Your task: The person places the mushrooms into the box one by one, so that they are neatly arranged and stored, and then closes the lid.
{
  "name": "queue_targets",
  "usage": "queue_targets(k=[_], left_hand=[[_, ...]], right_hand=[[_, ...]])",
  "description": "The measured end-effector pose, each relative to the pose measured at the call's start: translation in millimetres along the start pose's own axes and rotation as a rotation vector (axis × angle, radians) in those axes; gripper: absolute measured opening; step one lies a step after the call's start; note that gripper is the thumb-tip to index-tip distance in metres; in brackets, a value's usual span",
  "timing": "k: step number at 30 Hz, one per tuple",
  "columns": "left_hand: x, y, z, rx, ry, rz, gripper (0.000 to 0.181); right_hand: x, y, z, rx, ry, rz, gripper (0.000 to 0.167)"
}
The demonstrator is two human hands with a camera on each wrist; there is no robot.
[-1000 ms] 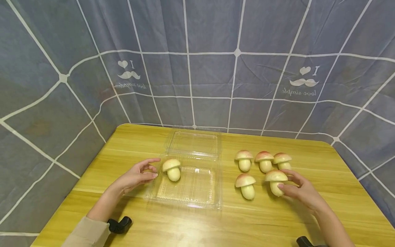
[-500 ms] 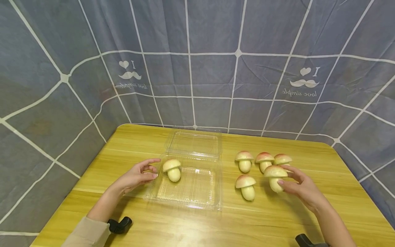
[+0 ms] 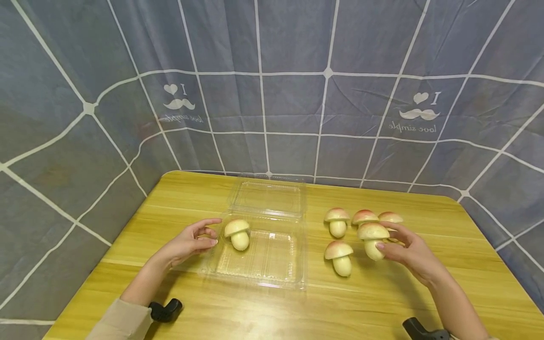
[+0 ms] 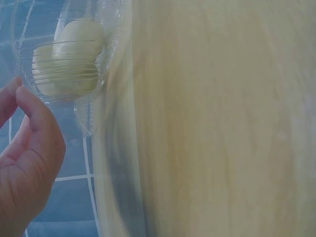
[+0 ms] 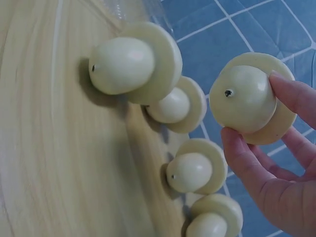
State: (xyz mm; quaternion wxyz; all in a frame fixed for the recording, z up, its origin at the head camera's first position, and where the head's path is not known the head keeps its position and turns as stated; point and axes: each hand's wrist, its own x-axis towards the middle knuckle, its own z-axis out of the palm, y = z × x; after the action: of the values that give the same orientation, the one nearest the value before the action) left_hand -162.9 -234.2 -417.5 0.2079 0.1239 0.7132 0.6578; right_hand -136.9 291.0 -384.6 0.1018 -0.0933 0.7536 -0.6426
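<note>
My right hand [image 3: 413, 252] pinches a toy mushroom [image 3: 372, 232] with a pale stem and pinkish cap, between thumb and fingers. In the right wrist view the held mushroom [image 5: 244, 98] appears raised off the table, its stem end toward the camera. A clear plastic clamshell box [image 3: 255, 276] lies with its lid folded back, and one mushroom [image 3: 238, 234] sits in its far left corner. Beside the box's left edge is my left hand [image 3: 187, 243], fingers loosely bent with a gap between thumb and index. Whether it touches the box I cannot tell.
Several other toy mushrooms stand on the wooden table [image 3: 263, 311]: one [image 3: 338, 258] in front, another [image 3: 337, 222] behind it, two more [image 3: 363, 217] partly hidden behind the right hand's mushroom and fingers. A grey checked curtain [image 3: 293, 104] hangs along the table's back and sides.
My right hand has lifted the mushroom off the table and carried it slightly left and away from me. My left hand and the box have stayed put.
</note>
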Motion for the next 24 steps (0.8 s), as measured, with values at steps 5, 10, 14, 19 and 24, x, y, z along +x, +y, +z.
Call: queue_targets(k=[5,10,14,19,24], left_hand=[[-0.2,0.4,-0.4,-0.002,0.003,-0.003,0.066],[-0.3,-0.1,-1.1,-0.003,0.004,-0.004,0.066],[-0.9,-0.4,-1.6,-0.004,0.0,-0.004,0.067],[-0.6,-0.8,-2.0,-0.013,-0.001,-0.001,0.067],[0.3,-0.4,-1.6,-0.014,-0.004,-0.003,0.067]], right_hand=[[3.5,-6,5,-0.026,-0.012,0.0,0.051],[8.3,-11,12,-0.065,-0.015,0.016,0.059],[12.2,-12,18,-0.049,-0.019,0.014,0.056],[18.9,-13,25,-0.016,-0.041,-0.021,0.05],[25.3,-13,31,-0.001,-0.065,-0.035,0.052]])
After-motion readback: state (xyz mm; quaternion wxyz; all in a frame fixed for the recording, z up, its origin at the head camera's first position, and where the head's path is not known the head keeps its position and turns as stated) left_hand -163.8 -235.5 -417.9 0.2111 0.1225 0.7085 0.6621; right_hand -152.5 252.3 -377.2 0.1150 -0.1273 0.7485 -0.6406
